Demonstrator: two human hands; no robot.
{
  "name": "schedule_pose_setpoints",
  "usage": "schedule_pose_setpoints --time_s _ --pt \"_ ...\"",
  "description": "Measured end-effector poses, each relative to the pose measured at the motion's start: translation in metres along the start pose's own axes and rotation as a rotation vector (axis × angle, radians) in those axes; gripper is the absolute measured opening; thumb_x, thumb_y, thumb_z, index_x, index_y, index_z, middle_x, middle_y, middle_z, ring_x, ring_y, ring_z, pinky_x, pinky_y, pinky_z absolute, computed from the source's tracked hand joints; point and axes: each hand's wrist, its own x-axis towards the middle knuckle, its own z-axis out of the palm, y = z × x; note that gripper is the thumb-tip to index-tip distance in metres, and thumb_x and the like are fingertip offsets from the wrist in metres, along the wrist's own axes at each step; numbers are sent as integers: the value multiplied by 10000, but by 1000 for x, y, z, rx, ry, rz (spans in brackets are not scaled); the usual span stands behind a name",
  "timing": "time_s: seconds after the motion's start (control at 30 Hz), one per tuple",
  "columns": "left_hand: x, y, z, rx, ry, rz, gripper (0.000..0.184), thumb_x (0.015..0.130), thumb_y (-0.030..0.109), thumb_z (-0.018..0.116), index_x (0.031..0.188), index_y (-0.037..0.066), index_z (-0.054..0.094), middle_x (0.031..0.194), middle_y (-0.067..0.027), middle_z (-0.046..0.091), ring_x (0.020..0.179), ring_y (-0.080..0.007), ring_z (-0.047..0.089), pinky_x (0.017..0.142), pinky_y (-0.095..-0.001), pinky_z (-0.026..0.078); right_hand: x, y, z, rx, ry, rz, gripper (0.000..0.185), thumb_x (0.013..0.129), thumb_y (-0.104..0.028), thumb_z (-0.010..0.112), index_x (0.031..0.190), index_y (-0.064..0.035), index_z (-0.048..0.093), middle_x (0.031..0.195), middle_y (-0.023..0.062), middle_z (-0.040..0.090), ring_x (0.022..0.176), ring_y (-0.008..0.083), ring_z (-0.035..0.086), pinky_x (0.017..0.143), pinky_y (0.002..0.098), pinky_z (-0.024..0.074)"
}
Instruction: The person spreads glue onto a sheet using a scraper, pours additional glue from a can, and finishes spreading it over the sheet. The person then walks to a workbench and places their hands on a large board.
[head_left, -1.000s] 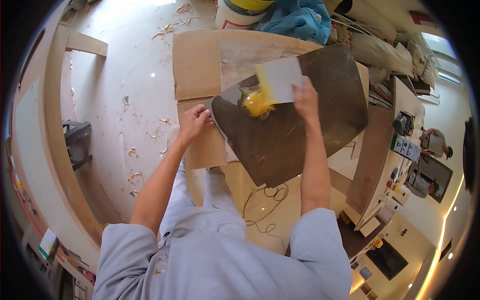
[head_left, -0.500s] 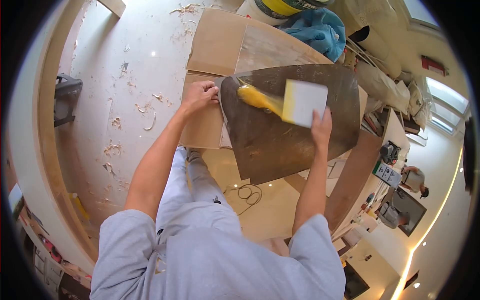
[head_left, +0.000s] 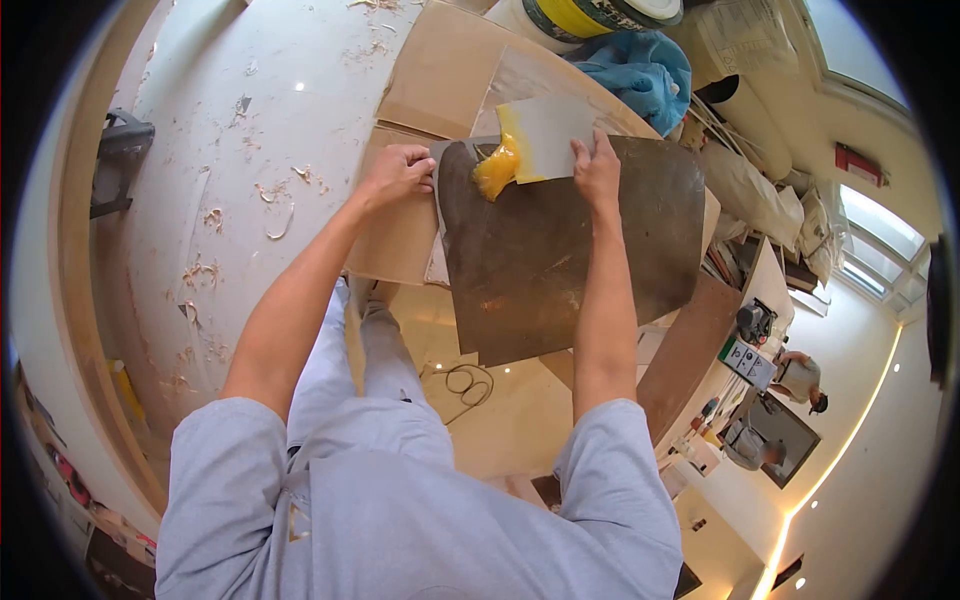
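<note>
Yellow paste [head_left: 496,172] is gathered in a glossy clump along the left edge of a flat, pale grey spreader [head_left: 550,140]. At its right edge, the spreader is gripped by the right hand [head_left: 597,172], whose fingers are clamped on it. Whether the spreader is pressed down or held just above the dark brown sheet [head_left: 570,250] cannot be told, as the sheet's upper edge is overlapped by it. By the left hand [head_left: 403,174], the upper left corner of the sheet is pinched, its fingers curled together there. The sheet is laid partly over flattened cardboard [head_left: 435,70], beyond which its lower part is extended. Past the cardboard, a bucket [head_left: 560,18] with a yellow band is set beside a crumpled blue cloth [head_left: 645,85]. Wood shavings [head_left: 200,270] are scattered over the pale floor [head_left: 325,120] at the left, and a coiled cable [head_left: 466,384] is seen below the sheet. At the right, tools are carried on a bench [head_left: 768,272], behind which a person [head_left: 800,378] is seen.
</note>
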Motion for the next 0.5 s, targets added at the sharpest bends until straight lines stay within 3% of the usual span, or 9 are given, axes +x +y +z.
schedule_pose_setpoints --time_s 0.07,0.2,0.23,0.3,0.4,0.43,0.5 --pt "1 -3 -1 -2 -1 -3 175 901 134 534 823 -15 586 747 -32 587 682 -104 616 654 -260 561 10 7 14 -86 26 -208 208 825 -116 581 973 29 562 789 261 601 789 438 584 680 446 462" --pt "2 -4 0 9 15 4 166 899 131 539 825 -11 582 745 -28 581 681 -109 616 653 -266 564 5 -9 1 -113 -13 -242 240 830 -124 579 1007 36 555 856 268 601 829 443 574 705 445 465" --pt "3 -1 -1 2 10 -1 165 899 131 539 822 -9 582 751 -29 581 687 -109 615 655 -265 564 3 2 -12 -94 72 -207 251 833 -129 575 1032 21 549 905 264 604 859 435 577 722 441 469" --pt "0 -1 -1 -17 -2 -18 164 898 129 540 816 -6 582 764 -32 582 698 -109 614 657 -263 564 -7 24 -31 109 -33 -11 257 836 -142 565 1044 8 547 915 258 608 864 427 582 720 440 474" --pt "4 -5 -5 40 -43 16 161 897 131 541 821 -3 588 790 -38 588 716 -111 613 663 -261 564 1 35 -7 45 96 -277 256 836 -156 564 1034 7 553 910 251 613 853 419 589 710 428 481" --pt "3 -8 -3 45 -23 3 161 897 130 541 821 -3 589 794 -39 590 719 -111 613 664 -260 563 11 41 11 -136 -4 -240 286 831 -163 572 1054 14 551 962 252 608 859 426 588 723 418 485" --pt "2 -4 0 51 30 -5 160 896 129 542 821 -3 592 801 -40 594 725 -110 612 664 -258 562 18 3 17 -139 -100 -360 331 824 -168 577 1079 40 541 981 270 596 880 431 582 740 418 485"
